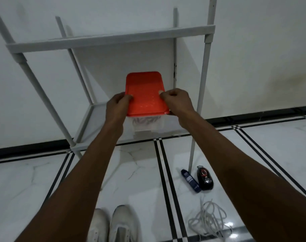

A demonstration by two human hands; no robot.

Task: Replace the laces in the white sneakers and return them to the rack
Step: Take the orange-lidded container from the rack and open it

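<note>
A clear plastic box (147, 123) with an orange lid (144, 92) is at the lower shelf of the grey rack (89, 123). My left hand (117, 106) grips the lid's left edge and my right hand (177, 102) pinches its right edge. Something pale and stringy shows through the box wall. Two white sneakers (112, 224) stand side by side on the floor at the bottom, without laces as far as I can see. A loose pile of white laces (209, 220) lies on the floor to their right.
A dark blue tube (190, 180) and a black oval item (204, 178) lie by the rack's front right leg (192, 154). The rack's upper shelf (105, 41) is bare. White wall behind, marble floor with black stripes.
</note>
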